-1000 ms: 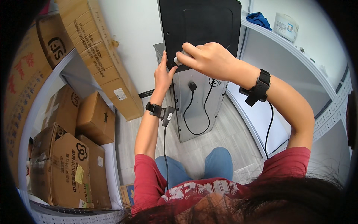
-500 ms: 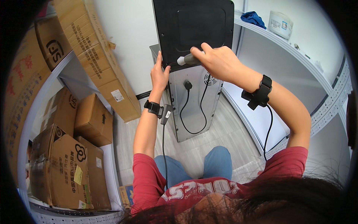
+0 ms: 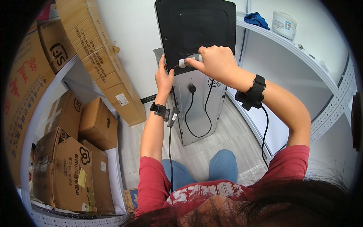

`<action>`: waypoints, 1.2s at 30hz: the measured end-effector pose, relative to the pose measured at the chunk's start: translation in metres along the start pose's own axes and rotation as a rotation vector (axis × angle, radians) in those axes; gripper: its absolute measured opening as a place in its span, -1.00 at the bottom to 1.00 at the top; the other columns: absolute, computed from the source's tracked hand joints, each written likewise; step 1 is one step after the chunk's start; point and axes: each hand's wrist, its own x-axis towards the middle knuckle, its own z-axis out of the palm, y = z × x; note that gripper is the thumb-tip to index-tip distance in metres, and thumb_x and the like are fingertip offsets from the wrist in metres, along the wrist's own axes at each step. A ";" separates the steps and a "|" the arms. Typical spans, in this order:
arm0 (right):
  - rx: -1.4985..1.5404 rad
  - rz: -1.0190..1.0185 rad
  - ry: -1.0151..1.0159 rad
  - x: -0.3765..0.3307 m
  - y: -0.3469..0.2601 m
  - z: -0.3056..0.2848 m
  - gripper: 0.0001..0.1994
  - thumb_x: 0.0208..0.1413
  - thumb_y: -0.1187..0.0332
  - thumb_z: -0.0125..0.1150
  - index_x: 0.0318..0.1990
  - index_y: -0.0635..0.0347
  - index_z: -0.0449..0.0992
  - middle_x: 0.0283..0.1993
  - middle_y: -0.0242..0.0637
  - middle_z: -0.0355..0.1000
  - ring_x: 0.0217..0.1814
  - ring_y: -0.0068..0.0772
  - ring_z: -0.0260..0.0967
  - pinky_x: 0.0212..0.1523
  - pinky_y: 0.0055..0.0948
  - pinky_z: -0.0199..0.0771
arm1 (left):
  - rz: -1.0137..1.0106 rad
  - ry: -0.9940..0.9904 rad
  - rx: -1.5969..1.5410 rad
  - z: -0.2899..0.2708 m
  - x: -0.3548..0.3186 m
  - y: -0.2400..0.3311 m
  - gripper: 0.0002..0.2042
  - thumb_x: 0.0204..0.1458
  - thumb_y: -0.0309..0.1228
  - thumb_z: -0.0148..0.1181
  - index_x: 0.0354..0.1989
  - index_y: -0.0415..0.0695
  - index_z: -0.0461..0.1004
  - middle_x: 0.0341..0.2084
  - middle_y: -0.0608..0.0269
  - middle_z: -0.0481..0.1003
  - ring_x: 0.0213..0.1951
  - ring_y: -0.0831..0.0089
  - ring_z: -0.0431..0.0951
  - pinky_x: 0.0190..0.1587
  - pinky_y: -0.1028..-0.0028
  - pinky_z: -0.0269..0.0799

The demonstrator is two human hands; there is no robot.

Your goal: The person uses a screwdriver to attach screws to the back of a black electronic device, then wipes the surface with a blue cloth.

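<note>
**A:** What have you got there?

**B:** A small white cylinder point(image 3: 188, 61), lying level against the lower edge of the black panel point(image 3: 196, 32) that stands up on top of the grey metal cabinet point(image 3: 198, 106). Your right hand point(image 3: 213, 62) is closed around it, fingers curled over the top, with only the rounded white end poking out toward your left.

**A:** And your other hand?

**B:** Your left hand point(image 3: 163, 77) is flat and open against the panel's lower left corner, fingers pointing up, gripping nothing (it simply presses there). The two hands are near each other but apart, the white end between them.

**A:** What's below?

**B:** On the cabinet's back face a black plug point(image 3: 191, 88) sits in a socket, and its black cord point(image 3: 196, 121) hangs in a loop down the metal. Beside it there's a round vent grille point(image 3: 213, 83).

**A:** And on your arms?

**B:** A black wrist strap point(image 3: 252, 92) on your right, with a cable running down toward your red sleeve, and a black band point(image 3: 160, 110) on your left with its own cable.

**A:** Further out?

**B:** To your left, cardboard boxes point(image 3: 72, 147) are stacked on white shelving, and a long carton point(image 3: 102, 64) leans on the wall. To your right, a white shelf point(image 3: 295, 53) carries a blue cloth point(image 3: 257, 19) and a white pot-shaped appliance point(image 3: 284, 24).
</note>
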 end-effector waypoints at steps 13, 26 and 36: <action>-0.106 -0.440 -0.008 -0.012 0.014 0.014 -0.74 -0.09 0.26 0.29 -0.38 0.24 0.39 -0.38 -0.17 0.36 -0.48 -0.23 0.38 -0.48 -0.34 0.43 | 0.008 0.055 0.009 0.007 0.001 -0.006 -0.44 -0.11 -0.53 0.19 0.14 -0.21 0.21 -0.26 -0.04 0.52 -0.20 0.07 0.54 -0.14 0.26 0.42; -0.086 -0.090 -0.121 -0.015 -0.008 -0.028 -0.62 0.05 0.06 0.14 -0.49 0.25 0.38 -0.61 -0.13 0.42 -0.57 -0.12 0.43 -0.56 -0.33 0.41 | 0.013 0.097 0.039 0.014 0.000 -0.007 -0.55 -0.10 -0.54 0.17 0.03 -0.28 0.29 -0.21 -0.08 0.51 -0.15 0.05 0.52 -0.08 0.27 0.41; 0.080 -0.055 0.071 -0.031 0.030 -0.002 -0.69 0.06 0.11 0.16 -0.37 0.21 0.42 -0.53 -0.18 0.41 -0.56 -0.15 0.39 -0.54 -0.34 0.39 | 0.112 0.082 0.142 0.004 -0.004 -0.011 -0.44 -0.13 -0.51 0.21 0.12 -0.29 0.22 0.04 -0.08 0.30 0.09 0.03 0.29 0.14 0.25 0.21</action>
